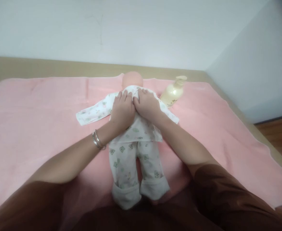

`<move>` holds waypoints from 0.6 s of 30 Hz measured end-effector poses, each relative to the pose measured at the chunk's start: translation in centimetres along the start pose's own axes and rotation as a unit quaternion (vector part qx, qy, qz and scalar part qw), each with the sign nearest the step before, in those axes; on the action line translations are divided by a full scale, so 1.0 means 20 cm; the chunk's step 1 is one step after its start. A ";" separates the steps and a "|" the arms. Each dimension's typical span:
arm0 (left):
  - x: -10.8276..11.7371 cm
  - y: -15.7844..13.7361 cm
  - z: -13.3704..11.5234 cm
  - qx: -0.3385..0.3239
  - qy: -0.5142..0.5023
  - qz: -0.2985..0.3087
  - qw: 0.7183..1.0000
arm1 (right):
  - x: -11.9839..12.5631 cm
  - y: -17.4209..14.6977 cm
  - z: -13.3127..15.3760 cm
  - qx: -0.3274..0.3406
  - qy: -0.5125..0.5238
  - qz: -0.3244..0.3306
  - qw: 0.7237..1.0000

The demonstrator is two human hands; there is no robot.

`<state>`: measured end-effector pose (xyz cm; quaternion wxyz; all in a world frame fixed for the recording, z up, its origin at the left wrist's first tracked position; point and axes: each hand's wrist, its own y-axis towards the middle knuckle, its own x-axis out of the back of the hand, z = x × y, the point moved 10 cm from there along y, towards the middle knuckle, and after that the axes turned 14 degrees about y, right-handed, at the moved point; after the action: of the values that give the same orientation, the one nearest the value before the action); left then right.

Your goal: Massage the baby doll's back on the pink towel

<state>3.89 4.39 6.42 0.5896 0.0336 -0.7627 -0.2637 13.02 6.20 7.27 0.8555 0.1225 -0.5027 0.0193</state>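
Observation:
A baby doll (132, 80) lies stretched out with its bald head away from me; no face shows. It wears a white printed long-sleeved top (141, 128) and matching trousers (124, 160) with cuffs turned up. My left hand (123, 109), below a wrist with silver bangles (97, 139), rests palm down on the top's upper left part, fingers apart. Beside it, my right hand (148, 104) lies on the upper right part, its thumb pointing toward the left hand and its fingers slightly bent. Both palms are hidden.
A pale yellow pump bottle (173, 93) stands right of the doll, close to its sleeve. Under everything spreads a pink blanket (47, 112) over a tan surface (23, 67). White walls (131, 32) rise behind and at right, and wooden floor (280, 134) shows at the right edge.

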 end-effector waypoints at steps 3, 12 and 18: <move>0.00 -0.02 -0.02 -0.009 -0.011 -0.009 1.000 | -0.01 0.02 -0.02 -0.015 0.027 0.011 0.999; -0.10 0.11 0.18 0.079 -0.076 0.065 0.992 | -0.02 -0.06 0.05 0.002 -0.012 0.042 0.999; -0.08 0.13 0.22 0.091 -0.069 0.065 0.991 | -0.03 -0.14 0.20 0.112 -0.050 0.021 0.992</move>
<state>1.00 8.76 5.47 0.5457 0.0187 -0.8230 -0.1562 9.80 2.58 7.96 0.8095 0.2081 -0.5420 0.0872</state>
